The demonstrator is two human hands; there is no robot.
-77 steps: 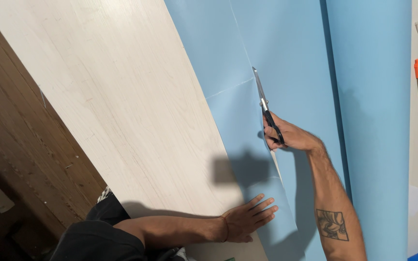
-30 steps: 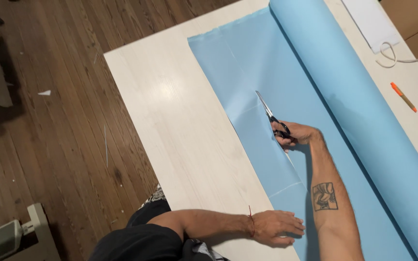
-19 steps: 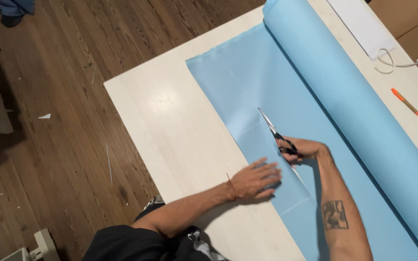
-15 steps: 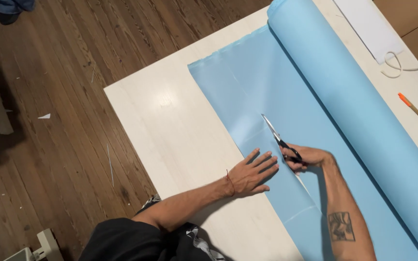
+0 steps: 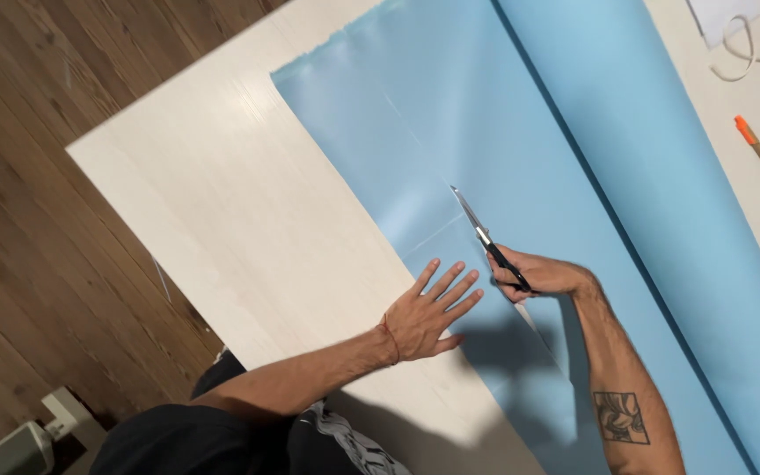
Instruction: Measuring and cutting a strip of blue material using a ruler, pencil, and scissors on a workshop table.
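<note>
Near sheet [image 5: 415,114] edge, scissors [image 5: 488,244] cutting

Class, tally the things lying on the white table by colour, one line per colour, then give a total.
Light blue: 1, the sheet on its roll
Black and silver: 1, the scissors
Orange: 1, the marker
White: 2, the cord and the paper
Total: 5

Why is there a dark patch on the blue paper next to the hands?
Head view: light casts the shadow of the right hand and black-handled scissors onto the light blue paper sheet; the flat left hand is sharp, the right hand slightly blurred.
</note>
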